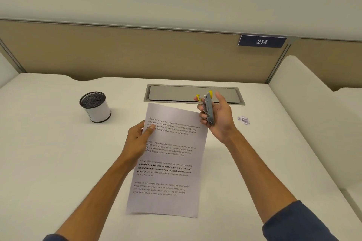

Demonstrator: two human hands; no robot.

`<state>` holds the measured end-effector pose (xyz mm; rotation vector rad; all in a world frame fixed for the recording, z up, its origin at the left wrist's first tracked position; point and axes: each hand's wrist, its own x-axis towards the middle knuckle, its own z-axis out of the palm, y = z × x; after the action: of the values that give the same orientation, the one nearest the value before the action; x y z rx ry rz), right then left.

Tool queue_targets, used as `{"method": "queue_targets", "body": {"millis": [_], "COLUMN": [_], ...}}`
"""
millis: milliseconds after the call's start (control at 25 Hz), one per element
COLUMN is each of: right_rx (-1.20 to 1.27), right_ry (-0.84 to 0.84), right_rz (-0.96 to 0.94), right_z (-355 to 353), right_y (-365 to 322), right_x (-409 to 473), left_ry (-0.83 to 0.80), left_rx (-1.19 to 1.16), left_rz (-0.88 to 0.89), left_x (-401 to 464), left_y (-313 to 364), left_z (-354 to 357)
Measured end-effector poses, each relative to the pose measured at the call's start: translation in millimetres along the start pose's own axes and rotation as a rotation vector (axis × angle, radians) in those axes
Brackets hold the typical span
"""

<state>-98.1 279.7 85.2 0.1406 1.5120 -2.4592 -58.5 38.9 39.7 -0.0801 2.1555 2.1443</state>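
The left hand is pinching the printed sheet by its upper left edge over the counter, the right hand is gripping the stapler (jaws parted) beside the top right corner, so it's looking like the lining-up step, with that corner needing to slide in next.

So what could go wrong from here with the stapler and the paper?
1. The left hand pinches the paper at one edge only; it could bend, and a staple may land crooked.
2. Fingers of the right hand curl near the open end of the stapler; a pinch is possible.
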Motion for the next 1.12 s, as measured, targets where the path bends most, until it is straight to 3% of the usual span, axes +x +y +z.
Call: {"method": "queue_targets", "body": {"millis": [200, 560, 760, 1120], "right_rx": [-0.272, -1.077, -1.300, -1.476], "right_ry": [-0.022, -0.082, -0.125, -0.211], "right_rz": [-0.058, -0.379, -0.431, -0.414], "right_z": [14, 51, 61, 66], "right_y": [-8, -21, -29, -40], "right_x": [-11, -20, -15, -11], "left_ry": [0.005, -0.045, -0.034, -0.055], "left_rx": [-0.014, 0.043, 0.094, 0.112], "left_rz": [0.022, 0.093, 0.122, 0.168], "left_x": [-7, -15, -17, -21], "left_y": [9, 14, 16, 23], "left_z": [3, 11, 14, 21]}}
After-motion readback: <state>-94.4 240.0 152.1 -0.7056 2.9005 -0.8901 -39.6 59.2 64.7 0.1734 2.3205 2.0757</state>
